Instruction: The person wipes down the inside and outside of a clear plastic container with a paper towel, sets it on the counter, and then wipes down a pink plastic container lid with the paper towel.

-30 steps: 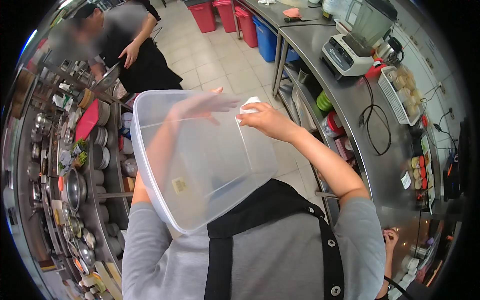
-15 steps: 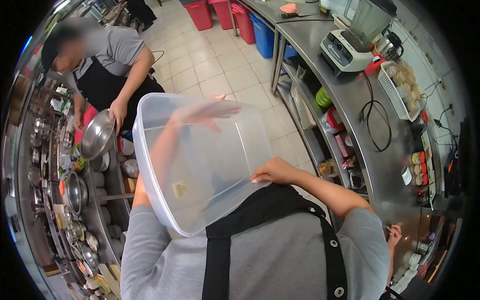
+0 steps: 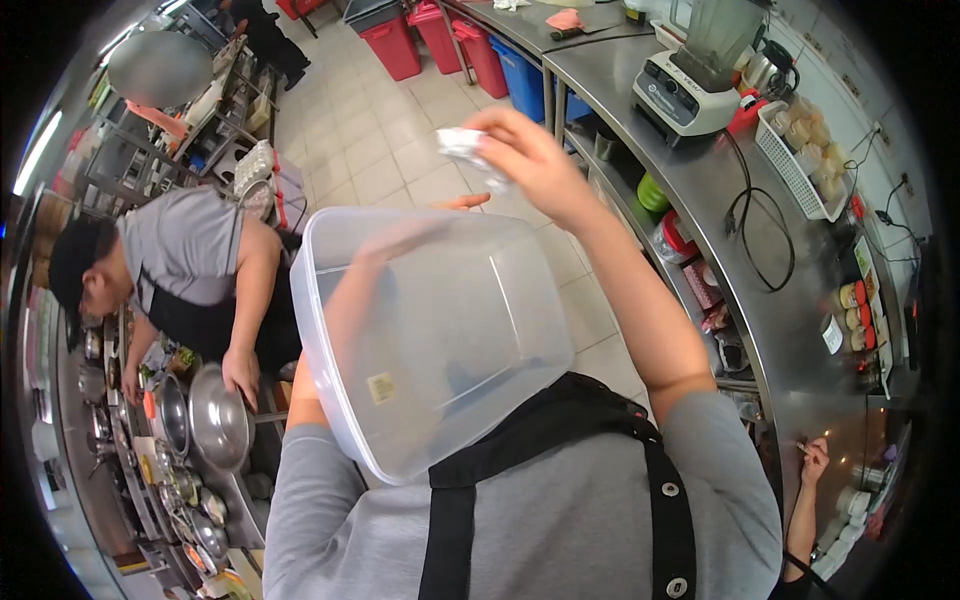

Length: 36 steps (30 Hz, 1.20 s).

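Observation:
A large clear plastic container [image 3: 450, 330], with a small pale label on it, is tilted in front of my chest. My left hand [image 3: 415, 232] supports it from the far side; I see the hand blurred through the plastic, with fingertips showing past the upper edge. Raised beyond the container, my right hand [image 3: 540, 165] pinches a crumpled white wad [image 3: 463, 145]. Whether the wad is paper or cloth I cannot make out. The right hand is apart from the container.
At left, a co-worker [image 3: 200, 240] leans over a counter with a hand at a metal bowl [image 3: 220, 420]. On the right, a steel counter [image 3: 800, 330] carries a blender [image 3: 690, 90], its cord and a white basket [image 3: 800, 165]. Another person's hand [image 3: 815, 460] shows at lower right.
My right hand has left the container's lower edge and risen beyond it, now showing the white wad. The container shifted slightly right. The co-worker bent down and lowered the metal bowl toward the counter.

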Motion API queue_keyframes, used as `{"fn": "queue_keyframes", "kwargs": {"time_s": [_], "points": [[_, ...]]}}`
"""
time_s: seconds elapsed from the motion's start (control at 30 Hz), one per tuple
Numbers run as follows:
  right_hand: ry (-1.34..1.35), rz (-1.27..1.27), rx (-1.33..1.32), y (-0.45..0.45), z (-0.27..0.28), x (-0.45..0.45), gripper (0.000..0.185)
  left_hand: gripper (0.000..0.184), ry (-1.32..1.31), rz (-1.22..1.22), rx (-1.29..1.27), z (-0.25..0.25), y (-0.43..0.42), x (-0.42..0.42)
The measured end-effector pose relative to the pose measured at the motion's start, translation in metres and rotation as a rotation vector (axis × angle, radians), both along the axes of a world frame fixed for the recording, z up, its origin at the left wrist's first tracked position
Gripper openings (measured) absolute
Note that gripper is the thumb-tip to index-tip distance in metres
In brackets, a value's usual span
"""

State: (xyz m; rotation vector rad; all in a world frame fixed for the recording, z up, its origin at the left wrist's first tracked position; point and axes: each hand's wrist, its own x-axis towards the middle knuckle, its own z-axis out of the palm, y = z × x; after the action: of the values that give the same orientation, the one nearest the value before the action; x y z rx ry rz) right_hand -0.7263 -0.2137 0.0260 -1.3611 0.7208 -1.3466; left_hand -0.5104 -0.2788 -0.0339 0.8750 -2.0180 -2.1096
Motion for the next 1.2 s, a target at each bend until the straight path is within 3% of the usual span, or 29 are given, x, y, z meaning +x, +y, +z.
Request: {"fn": "queue_keyframes", "kwargs": {"time_s": [0.1, 0.13, 0.27, 0.3, 0.4, 0.5, 0.67, 0.73, 0.83, 0.97, 1.1, 1.2], "points": [[0.193, 0.140, -0.148, -0.038, 0.004, 0.047, 0.022, 0.060, 0.265, 0.013, 0.215, -0.036, -0.033, 0.025], [0.386, 0.214, -0.100, -0.049, 0.006, 0.054, 0.023, 0.061, 0.321, 0.012, 0.240, -0.037, -0.039, 0.028], [0.990, 0.303, -0.142, -0.084, -0.012, 0.073, 0.025, 0.062, 0.156, -0.006, -0.037, -0.011, -0.033, 0.023], [0.959, 0.318, -0.299, -0.087, -0.016, 0.073, 0.032, 0.062, 0.078, -0.018, -0.152, 0.001, -0.027, 0.016], [0.810, 0.465, 0.035, -0.084, 0.001, 0.060, 0.033, 0.063, -0.096, -0.042, -0.424, 0.025, -0.020, 0.004], [0.832, 0.365, -0.216, -0.120, -0.014, 0.052, 0.030, 0.064, -0.132, -0.034, -0.491, 0.038, -0.016, 0.001], [0.394, 0.344, -0.438, -0.093, 0.030, 0.084, 0.029, 0.063, 0.000, -0.054, -0.216, 0.019, -0.022, 0.016], [0.340, 0.519, -0.206, -0.055, 0.059, 0.105, 0.033, 0.063, 0.070, -0.050, -0.086, 0.007, -0.028, 0.025], [0.282, 0.760, -0.251, -0.053, 0.054, 0.104, 0.036, 0.063, 0.300, -0.030, 0.216, -0.027, -0.043, 0.034], [0.517, 0.774, -0.014, -0.064, 0.021, 0.063, 0.042, 0.063, 0.510, -0.047, 0.462, -0.057, -0.049, 0.034], [0.465, 0.680, 0.307, -0.060, -0.025, 0.007, 0.041, 0.067, 0.229, 0.026, 0.378, -0.039, -0.033, 0.034], [0.430, 0.559, 0.390, -0.056, -0.069, -0.014, 0.038, 0.073, 0.234, 0.218, 0.334, -0.039, -0.020, 0.033]]}}
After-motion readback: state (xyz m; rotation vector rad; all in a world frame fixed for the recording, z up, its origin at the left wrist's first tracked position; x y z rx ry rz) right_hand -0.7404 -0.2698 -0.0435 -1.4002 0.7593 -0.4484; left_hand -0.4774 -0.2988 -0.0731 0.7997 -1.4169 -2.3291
